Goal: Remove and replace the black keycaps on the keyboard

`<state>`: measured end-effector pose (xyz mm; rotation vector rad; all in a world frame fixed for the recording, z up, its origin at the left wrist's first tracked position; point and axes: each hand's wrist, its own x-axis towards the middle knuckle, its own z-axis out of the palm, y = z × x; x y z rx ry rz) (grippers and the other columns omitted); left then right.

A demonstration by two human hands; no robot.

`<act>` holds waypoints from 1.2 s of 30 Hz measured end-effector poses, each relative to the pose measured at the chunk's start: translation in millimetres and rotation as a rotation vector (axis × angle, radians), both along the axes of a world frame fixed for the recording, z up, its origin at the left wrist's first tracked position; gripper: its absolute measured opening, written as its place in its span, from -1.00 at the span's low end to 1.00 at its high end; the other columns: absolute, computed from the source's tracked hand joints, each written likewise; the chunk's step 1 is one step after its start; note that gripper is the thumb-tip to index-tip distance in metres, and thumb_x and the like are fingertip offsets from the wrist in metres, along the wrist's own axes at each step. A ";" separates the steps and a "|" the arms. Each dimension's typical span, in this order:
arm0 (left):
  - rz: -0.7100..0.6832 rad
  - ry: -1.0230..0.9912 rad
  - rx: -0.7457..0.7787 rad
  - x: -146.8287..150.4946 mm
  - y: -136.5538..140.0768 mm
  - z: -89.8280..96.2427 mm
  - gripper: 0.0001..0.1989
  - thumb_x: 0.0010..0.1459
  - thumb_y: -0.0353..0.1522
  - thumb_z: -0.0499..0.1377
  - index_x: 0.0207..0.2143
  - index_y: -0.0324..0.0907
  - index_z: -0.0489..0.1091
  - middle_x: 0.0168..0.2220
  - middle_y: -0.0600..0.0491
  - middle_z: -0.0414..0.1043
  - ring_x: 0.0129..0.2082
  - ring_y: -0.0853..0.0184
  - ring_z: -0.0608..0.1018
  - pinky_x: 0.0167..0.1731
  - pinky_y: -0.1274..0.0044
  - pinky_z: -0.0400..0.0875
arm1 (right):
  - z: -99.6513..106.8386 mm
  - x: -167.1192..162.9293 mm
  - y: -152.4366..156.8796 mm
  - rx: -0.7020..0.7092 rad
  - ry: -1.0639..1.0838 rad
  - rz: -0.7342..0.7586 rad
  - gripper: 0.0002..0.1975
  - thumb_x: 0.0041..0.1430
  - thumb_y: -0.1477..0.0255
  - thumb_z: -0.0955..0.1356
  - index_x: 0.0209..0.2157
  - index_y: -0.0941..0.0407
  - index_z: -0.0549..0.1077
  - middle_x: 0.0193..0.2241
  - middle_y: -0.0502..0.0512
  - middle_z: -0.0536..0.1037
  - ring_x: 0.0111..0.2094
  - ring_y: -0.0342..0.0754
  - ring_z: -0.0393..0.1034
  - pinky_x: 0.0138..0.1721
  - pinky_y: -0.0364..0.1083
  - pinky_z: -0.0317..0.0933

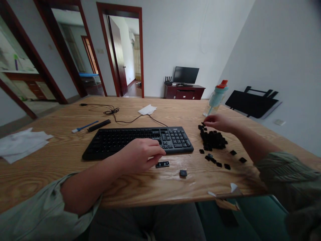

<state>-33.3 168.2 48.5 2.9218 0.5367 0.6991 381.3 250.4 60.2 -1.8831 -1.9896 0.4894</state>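
A black keyboard lies in front of me; its right-hand number block shows keycaps, while several spots near the middle look bare. Close to its front edge, my left hand is closed with fingers curled together; whatever they hold is hidden. Beside those fingers lies a short dark strip with small keys. To the right, my right hand pinches at a small black keycap by the far edge of a heap of loose keycaps. One single keycap sits apart, nearer to me.
A bottle with a red lid stands behind my right hand. Beyond the keyboard are its coiled cable and white paper. On the left lie a blue brush, a black bar and tissues. The table's near edge holds a brown-and-white item.
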 end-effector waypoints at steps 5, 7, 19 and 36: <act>0.055 -0.211 0.016 10.9 0.8 8.6 -0.77 0.30 -0.39 0.12 -0.05 -0.16 0.50 -0.24 -0.01 0.55 -0.27 0.36 0.56 -0.23 0.54 0.43 | 13.8 -105.0 -50.6 -0.082 0.930 0.251 -0.73 0.07 0.21 0.43 -0.29 0.09 0.43 -0.39 0.06 0.52 -0.56 -0.20 0.10 -0.52 -0.15 0.04; 0.103 -0.313 0.001 15.6 1.1 12.8 -0.73 0.28 -0.36 0.15 0.01 -0.15 0.47 -0.26 0.02 0.54 -0.33 0.39 0.53 -0.25 0.53 0.43 | 13.9 -147.0 -63.5 -0.220 1.105 0.369 -0.74 0.05 0.27 0.45 -0.26 0.09 0.43 -0.48 -0.02 0.44 -0.57 -0.22 0.06 -0.55 -0.18 -0.01; 0.195 -0.441 -0.084 6.8 10.2 10.7 -0.75 0.20 -0.41 0.23 -0.05 -0.16 0.51 -0.24 0.05 0.56 -0.39 0.42 0.48 -0.29 0.55 0.42 | -7.5 -195.6 -54.2 -0.366 1.232 0.433 -0.73 0.08 0.26 0.50 -0.31 0.15 0.47 -0.55 -0.11 0.26 -0.57 -0.26 0.00 -0.57 -0.23 -0.05; 0.203 -0.384 -0.002 -4.2 12.2 9.2 -0.83 0.17 -0.37 0.28 -0.17 -0.20 0.49 -0.26 0.04 0.54 -0.47 0.45 0.41 -0.37 0.55 0.38 | 27.2 -111.8 -24.1 0.102 0.239 0.214 -0.62 0.11 0.09 0.42 -0.24 0.12 0.58 -0.29 0.13 0.61 -0.40 -0.10 0.37 -0.42 -0.13 0.21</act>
